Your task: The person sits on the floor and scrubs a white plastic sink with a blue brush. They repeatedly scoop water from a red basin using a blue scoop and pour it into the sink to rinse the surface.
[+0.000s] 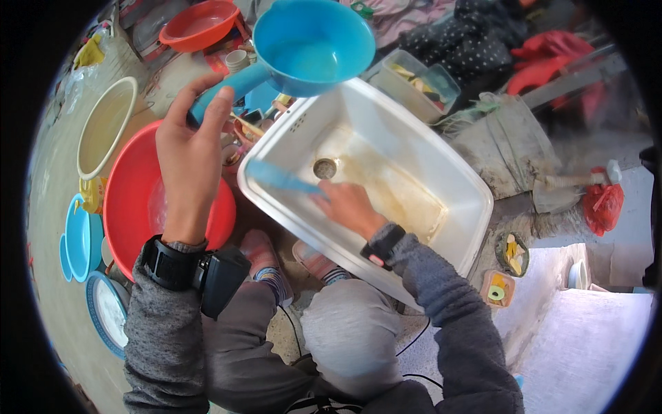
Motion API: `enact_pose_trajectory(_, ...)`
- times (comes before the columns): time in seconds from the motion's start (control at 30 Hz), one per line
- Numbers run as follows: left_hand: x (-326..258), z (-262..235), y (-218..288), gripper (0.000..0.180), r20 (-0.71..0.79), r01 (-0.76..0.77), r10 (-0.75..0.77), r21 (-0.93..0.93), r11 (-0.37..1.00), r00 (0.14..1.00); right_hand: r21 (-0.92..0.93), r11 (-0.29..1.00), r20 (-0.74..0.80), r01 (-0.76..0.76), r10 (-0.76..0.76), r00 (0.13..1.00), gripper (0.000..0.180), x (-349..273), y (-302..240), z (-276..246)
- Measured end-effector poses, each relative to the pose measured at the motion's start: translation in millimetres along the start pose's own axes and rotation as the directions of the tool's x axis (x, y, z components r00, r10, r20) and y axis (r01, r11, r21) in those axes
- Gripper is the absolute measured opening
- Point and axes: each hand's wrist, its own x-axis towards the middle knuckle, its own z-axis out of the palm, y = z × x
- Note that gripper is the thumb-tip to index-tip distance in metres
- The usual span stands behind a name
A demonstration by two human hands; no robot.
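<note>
The left grip (pixel 193 152) is holding one blue dipper (pixel 314 45); the right grip (pixel 350 208), one blurred blue tool (pixel 279 176).
One brown-stained white sink (pixel 452 190) is lying beneath the right grip and tool; beyond them, a clear box (pixel 401 93) is containing yellow pieces (pixel 403 71). One red basin (pixel 131 190) is resting below-left of the left grip.

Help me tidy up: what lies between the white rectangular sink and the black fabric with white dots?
A clear plastic container lies between the sink and the fabric, seen in the head view.
</note>
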Motion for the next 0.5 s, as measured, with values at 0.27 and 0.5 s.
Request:
enact_pose_trajectory(0.27,2.9,-4.5,0.4,0.030,-0.041,0.003,-0.002,0.022,1.000,0.999,-0.022,0.999,-0.005,-0.039,0.039,0.999,0.029,4.2,-1.1,2.4)
enact_pose_trajectory(0.5,8.4,-25.3,2.7,0.031,-0.077,-0.098,0.100,0.032,0.995,0.992,0.027,0.958,-0.260,-0.285,0.283,0.923,0.032,1.5,4.0,2.6)
